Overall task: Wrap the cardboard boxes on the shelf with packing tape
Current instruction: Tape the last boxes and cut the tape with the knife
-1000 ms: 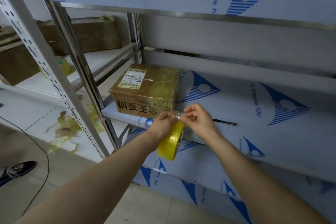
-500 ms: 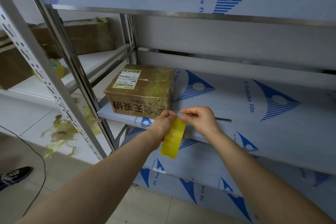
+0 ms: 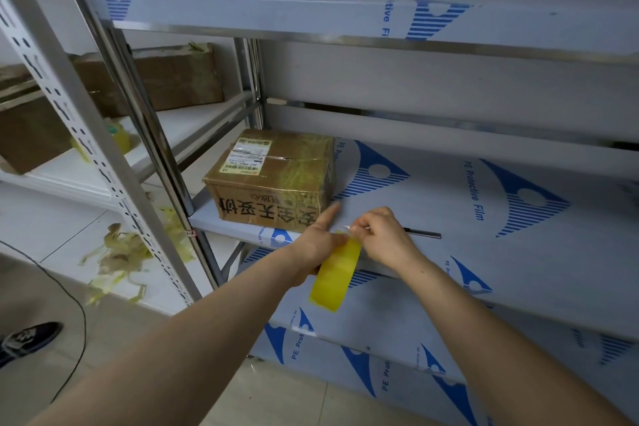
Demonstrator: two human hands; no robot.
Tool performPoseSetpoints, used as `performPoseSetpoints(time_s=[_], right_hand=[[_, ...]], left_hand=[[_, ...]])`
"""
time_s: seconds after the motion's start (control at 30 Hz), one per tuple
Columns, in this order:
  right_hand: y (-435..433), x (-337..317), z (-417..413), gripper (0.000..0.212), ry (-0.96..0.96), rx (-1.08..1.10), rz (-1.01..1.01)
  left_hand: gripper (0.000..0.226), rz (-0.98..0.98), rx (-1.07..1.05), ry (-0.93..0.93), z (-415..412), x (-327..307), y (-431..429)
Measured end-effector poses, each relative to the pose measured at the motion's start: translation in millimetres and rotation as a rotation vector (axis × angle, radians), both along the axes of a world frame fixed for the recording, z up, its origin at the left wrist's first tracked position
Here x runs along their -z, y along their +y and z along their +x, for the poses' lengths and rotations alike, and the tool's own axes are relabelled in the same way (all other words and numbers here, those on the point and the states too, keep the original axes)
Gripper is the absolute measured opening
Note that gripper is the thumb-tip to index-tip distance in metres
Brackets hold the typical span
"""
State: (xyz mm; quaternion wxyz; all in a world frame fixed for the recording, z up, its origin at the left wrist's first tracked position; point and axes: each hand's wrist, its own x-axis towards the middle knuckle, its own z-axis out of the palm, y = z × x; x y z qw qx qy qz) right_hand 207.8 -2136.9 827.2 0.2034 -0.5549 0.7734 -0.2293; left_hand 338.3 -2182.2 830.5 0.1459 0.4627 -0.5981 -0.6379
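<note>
A brown cardboard box (image 3: 273, 180) with a white label and black characters stands at the left end of the middle shelf (image 3: 484, 225); yellowish tape covers much of it. Just in front of it, my left hand (image 3: 316, 242) holds a yellow roll of packing tape (image 3: 335, 275) by its upper part, forefinger stretched toward the box's lower right corner. My right hand (image 3: 382, 235) pinches the loose clear end of the tape at the top of the roll. Both hands hover over the shelf's front edge, to the right of the box.
A thin dark blade-like tool (image 3: 423, 233) lies on the shelf behind my right hand. Other brown boxes (image 3: 166, 79) stand on the left rack, past a perforated post (image 3: 86, 135). Torn tape scraps (image 3: 117, 252) litter the floor. A shoe (image 3: 29, 339) and a cable are at lower left.
The view has dropped slightly and my hands sit a little lower against the box. My left forefinger has straightened toward the box. The roll has turned more edge-on.
</note>
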Motion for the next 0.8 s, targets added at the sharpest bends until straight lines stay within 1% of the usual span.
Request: performPoseSetpoints(time_s=[0.07,0.13,0.17,0.27,0.3,0.33,0.37,0.43,0.47,0.5,0.53,0.57,0.6,0.63,0.67,0.7,0.73,0.77,0.8], right_hand=[[-1,0,-4,0.023,-0.047,0.022,-0.033],[-1,-3,-7,0.022,-0.061,0.034,-0.070],[-1,-6,-9,0.022,-0.043,0.034,-0.078],[1,-9,-15,0.022,0.024,0.045,-0.074],[2,-10,-16,0.022,-0.009,0.057,-0.089],[2,-10,-17,0.023,-0.106,0.085,-0.116],[4,-12,-17,0.028,-0.256,0.133,-0.155],[9,-20,-19,0.046,-0.582,0.262,-0.215],[13,-24,-21,0.060,-0.696,0.303,-0.214],[18,-27,-23,0.080,-0.721,0.310,-0.178],[23,-30,-26,0.102,-0.663,0.277,-0.098],[30,-34,-29,0.116,-0.600,0.212,0.000],[35,-35,-30,0.114,-0.556,0.135,0.092],[39,-36,-31,0.093,-0.540,0.062,0.139],[41,-35,-32,0.065,-0.532,0.011,0.137],[42,-34,-33,0.045,-0.536,0.001,0.096],[41,-33,-36,0.037,-0.540,0.021,0.053],[39,-33,-40,0.039,-0.535,0.041,0.028],[37,-34,-44,0.043,-0.510,0.058,0.015]], left_hand=[[0.028,-0.026,0.018,0.002,0,-4,3],[0.009,-0.006,-0.028,0.013,-2,-4,5],[0.008,0.002,-0.050,0.025,-4,-4,6],[0.017,-0.029,-0.071,0.015,-12,-4,5],[0.018,-0.047,-0.076,0.010,-16,-4,4],[0.018,-0.056,-0.082,0.012,-19,-5,5],[0.018,-0.070,-0.085,0.014,-23,-6,5],[0.021,-0.098,-0.088,0.003,-30,-11,5],[0.024,-0.079,-0.096,0.017,-33,-13,3],[0.026,-0.033,-0.125,0.062,-35,-17,2],[0.026,0.007,-0.162,0.121,-38,-23,2],[0.027,0.034,-0.194,0.167,-41,-28,1],[0.027,0.049,-0.215,0.209,-45,-33,0],[0.025,0.056,-0.230,0.261,-49,-36,-1],[0.022,0.056,-0.236,0.308,-53,-40,-2],[0.019,0.051,-0.239,0.340,-58,-43,-1],[0.017,0.028,-0.237,0.348,-62,-46,-1],[0.015,-0.028,-0.204,0.309,-67,-47,-3],[0.019,-0.125,-0.142,0.222,-70,-48,-8]])
